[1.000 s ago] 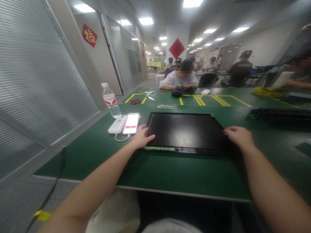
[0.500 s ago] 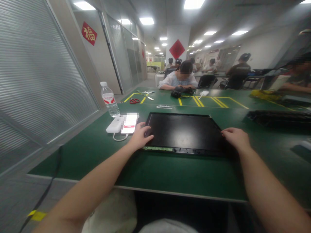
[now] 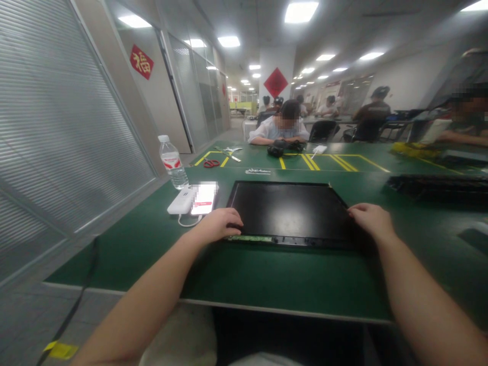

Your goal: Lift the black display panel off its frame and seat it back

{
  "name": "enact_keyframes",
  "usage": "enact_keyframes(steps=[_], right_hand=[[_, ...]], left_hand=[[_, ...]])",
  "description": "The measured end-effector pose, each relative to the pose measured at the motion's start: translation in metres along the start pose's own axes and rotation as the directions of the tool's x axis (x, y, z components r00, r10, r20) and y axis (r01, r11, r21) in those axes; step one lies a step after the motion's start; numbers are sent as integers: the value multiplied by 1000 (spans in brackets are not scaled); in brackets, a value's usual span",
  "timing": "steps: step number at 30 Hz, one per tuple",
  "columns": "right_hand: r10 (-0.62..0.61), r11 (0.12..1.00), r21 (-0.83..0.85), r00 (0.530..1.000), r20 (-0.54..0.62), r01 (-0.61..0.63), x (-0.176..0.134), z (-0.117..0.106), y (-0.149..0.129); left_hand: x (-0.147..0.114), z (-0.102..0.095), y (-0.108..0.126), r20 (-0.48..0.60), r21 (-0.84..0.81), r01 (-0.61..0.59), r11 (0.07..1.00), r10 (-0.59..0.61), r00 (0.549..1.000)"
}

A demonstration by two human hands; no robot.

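Observation:
A black LCD screen panel (image 3: 285,206) lies flat on the green table, its near edge showing a narrow green circuit strip (image 3: 251,238). At the near left corner of the panel, my left hand (image 3: 219,223) has its fingers curled over the frame, closed on it. My right hand (image 3: 371,219) pinches the right edge of the same panel between thumb and fingers. The undersides of both hands' grips are partly hidden.
Left of the panel are a phone (image 3: 205,198), a white power bank (image 3: 180,201) and a water bottle (image 3: 173,162). Red-handled scissors (image 3: 211,163) and small white pieces (image 3: 257,172) lie beyond. A person (image 3: 280,124) sits opposite; dark parts (image 3: 427,189) lie right.
My left hand has slid down the panel's left side toward me, to the near corner, and its spread fingers have curled in. My right hand keeps its place on the right edge.

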State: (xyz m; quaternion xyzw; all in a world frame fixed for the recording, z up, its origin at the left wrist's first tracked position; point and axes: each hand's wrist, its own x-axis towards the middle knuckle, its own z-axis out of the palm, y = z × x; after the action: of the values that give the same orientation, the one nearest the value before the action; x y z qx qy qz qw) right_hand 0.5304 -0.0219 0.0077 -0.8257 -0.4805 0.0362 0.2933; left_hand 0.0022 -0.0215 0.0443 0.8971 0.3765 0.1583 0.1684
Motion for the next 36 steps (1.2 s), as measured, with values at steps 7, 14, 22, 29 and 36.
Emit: enact_keyframes(steps=[7, 14, 22, 29, 36], right_hand=[[-11, 1000, 9, 1000, -17, 11, 2, 3, 3], [2, 1000, 2, 1000, -13, -2, 1, 2, 1], [0, 1000, -20, 1000, -3, 0, -1, 2, -1], [-3, 1000, -4, 1000, -19, 3, 1, 4, 1], [37, 999, -31, 999, 30, -36, -2, 0, -4]], left_hand=[[-2, 0, 3, 0, 55, -12, 998, 12, 1000], [-1, 4, 5, -14, 64, 30, 998, -29, 999], [0, 4, 2, -57, 0, 69, 998, -69, 996], [-1, 6, -2, 0, -4, 141, 990, -141, 990], [-1, 5, -2, 27, 3, 137, 991, -137, 990]])
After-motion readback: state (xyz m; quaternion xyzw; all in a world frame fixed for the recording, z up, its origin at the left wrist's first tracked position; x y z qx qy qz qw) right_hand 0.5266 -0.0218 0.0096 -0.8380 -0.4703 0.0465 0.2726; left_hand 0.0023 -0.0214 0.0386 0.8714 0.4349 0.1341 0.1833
